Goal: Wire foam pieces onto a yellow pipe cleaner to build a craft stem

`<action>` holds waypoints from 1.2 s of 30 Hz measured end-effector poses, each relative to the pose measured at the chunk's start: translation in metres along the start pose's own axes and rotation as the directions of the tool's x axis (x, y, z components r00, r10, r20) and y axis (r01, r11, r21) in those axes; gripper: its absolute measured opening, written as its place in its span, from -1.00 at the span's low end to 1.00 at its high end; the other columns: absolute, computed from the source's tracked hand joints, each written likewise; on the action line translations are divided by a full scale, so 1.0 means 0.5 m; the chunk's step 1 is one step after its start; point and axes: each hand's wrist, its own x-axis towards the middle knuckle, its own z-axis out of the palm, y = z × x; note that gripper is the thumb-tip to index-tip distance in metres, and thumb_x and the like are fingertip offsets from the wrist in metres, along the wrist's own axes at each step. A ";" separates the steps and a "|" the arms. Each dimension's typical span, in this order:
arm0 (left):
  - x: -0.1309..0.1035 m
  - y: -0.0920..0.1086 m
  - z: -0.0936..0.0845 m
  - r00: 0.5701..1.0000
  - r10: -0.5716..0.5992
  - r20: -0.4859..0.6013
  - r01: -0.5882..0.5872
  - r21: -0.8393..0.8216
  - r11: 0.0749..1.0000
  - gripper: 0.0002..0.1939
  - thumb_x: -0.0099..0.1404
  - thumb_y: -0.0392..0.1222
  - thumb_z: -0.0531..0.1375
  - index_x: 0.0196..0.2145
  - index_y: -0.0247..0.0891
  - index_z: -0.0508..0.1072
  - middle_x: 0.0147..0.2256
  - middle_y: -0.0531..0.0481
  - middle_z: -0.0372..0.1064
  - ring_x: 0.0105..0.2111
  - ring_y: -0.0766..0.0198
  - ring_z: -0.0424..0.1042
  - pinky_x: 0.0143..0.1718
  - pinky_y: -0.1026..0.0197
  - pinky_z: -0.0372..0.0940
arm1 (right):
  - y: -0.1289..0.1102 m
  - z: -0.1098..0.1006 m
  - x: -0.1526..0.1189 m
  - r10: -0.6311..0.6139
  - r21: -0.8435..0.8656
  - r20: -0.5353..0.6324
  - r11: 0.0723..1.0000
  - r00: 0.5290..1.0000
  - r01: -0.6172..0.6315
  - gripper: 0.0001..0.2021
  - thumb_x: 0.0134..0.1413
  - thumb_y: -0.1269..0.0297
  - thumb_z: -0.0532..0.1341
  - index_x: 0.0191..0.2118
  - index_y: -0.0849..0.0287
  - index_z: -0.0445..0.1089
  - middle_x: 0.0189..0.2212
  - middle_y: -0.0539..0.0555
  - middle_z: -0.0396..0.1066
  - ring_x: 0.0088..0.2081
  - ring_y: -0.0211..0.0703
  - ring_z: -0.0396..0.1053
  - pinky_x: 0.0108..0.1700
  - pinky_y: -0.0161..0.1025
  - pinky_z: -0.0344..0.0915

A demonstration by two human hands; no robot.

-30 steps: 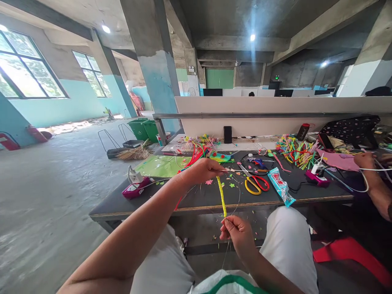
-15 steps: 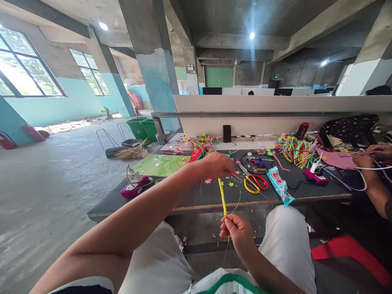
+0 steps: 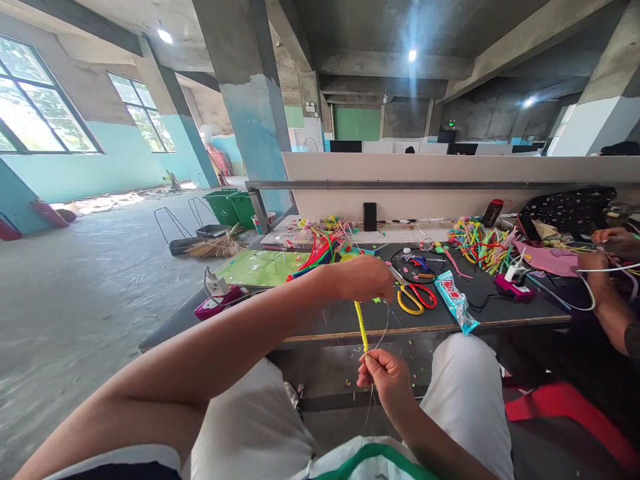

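Note:
My right hand is closed in a pinch on the lower end of a yellow fuzzy pipe cleaner stem, which stands nearly upright at the table's front edge. Above it, my left hand reaches across from the left, fingers closed and bent downward. A thin wire loops from my left fingertips down to the right hand, and its tail hangs below. The stem's upper end passes behind my left hand, so it is hidden. Just right of that hand lie scissors with red and yellow handles.
On the dark table are a blue snack packet, a pile of coloured pipe cleaners, a green sheet and a magenta power strip. A phone leans at the back. A co-worker's hands are at the right.
My left hand has shifted a little to the right and down, now covering more of the table near the scissor blades. The right hand keeps its pinch almost in place.

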 end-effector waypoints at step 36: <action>-0.159 0.080 0.065 0.381 -0.791 -0.479 0.259 -0.766 0.589 -0.79 0.16 -0.14 0.22 -0.26 -0.24 0.56 -0.31 -0.04 0.47 -0.36 0.30 0.37 -0.30 0.28 0.25 | -0.051 -0.060 0.040 -0.057 0.082 -0.225 0.994 0.973 0.077 -0.68 0.00 0.01 0.23 -0.39 0.21 0.45 -0.52 0.03 0.43 -0.53 -0.19 0.44 -0.42 -0.27 0.40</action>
